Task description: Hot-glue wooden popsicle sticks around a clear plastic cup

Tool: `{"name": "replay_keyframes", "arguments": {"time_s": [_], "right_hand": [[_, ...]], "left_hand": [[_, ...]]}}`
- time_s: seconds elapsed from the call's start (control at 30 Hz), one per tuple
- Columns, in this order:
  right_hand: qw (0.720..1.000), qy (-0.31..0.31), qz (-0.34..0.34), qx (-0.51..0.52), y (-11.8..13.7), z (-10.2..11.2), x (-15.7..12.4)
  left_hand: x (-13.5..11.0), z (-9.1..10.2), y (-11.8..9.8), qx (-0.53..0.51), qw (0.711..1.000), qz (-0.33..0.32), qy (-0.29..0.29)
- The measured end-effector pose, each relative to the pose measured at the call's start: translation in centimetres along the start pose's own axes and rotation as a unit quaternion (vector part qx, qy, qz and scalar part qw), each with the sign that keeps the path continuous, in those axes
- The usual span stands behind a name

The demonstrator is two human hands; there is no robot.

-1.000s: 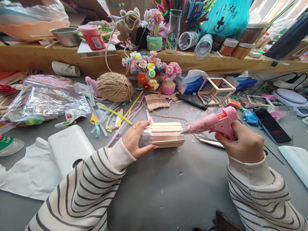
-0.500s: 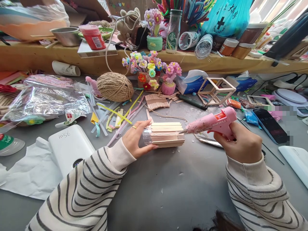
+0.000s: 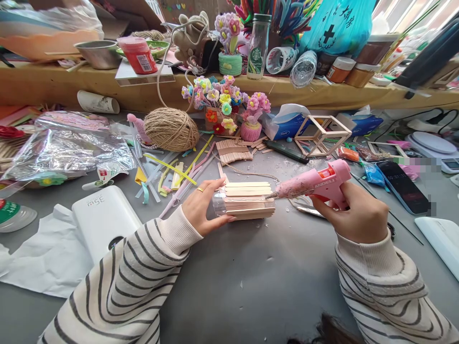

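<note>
A clear plastic cup [image 3: 219, 202] lies on its side on the grey table, with wooden craft sticks [image 3: 248, 189] set lengthwise along its wall. My left hand [image 3: 203, 209] grips its left end between thumb and fingers. In my right hand [image 3: 358, 210] is a pink hot glue gun [image 3: 311, 184], my fingers wrapped round its handle. Its nozzle points left and meets the right end of a bare strip between the sticks. Whether the tip touches the cup or hovers just over it, I cannot tell.
Behind the cup lie a bundle of craft sticks [image 3: 234, 152], a twine ball [image 3: 171, 129] and a wooden stick cube frame [image 3: 322, 135]. A white power bank [image 3: 106, 220] rests at left. Scissors [image 3: 311, 208] lie under the glue gun; a phone [image 3: 403, 187] is at right.
My right hand and the glue gun have shifted very slightly left. My left hand and the cup have stayed in place.
</note>
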State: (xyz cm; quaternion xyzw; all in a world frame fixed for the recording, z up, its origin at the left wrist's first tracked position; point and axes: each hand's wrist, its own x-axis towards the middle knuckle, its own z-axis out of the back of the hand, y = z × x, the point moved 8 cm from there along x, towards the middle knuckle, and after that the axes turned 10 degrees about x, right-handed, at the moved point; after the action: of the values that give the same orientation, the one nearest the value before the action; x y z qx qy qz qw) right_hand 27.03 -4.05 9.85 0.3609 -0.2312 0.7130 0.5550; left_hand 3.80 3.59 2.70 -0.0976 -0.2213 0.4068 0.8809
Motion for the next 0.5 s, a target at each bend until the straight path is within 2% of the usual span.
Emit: {"name": "replay_keyframes", "arguments": {"time_s": [0.17,0.5], "right_hand": [[1.0,-0.011,0.01,0.0,0.05,0.26,-0.12],[0.999,0.001,-0.036,-0.01,-0.62,0.18,-0.35]], "left_hand": [[0.01,0.01,-0.05,0.004,1.0,-0.001,0.0],[-0.02,0.13,-0.18,0.004,1.0,-0.008,-0.004]]}}
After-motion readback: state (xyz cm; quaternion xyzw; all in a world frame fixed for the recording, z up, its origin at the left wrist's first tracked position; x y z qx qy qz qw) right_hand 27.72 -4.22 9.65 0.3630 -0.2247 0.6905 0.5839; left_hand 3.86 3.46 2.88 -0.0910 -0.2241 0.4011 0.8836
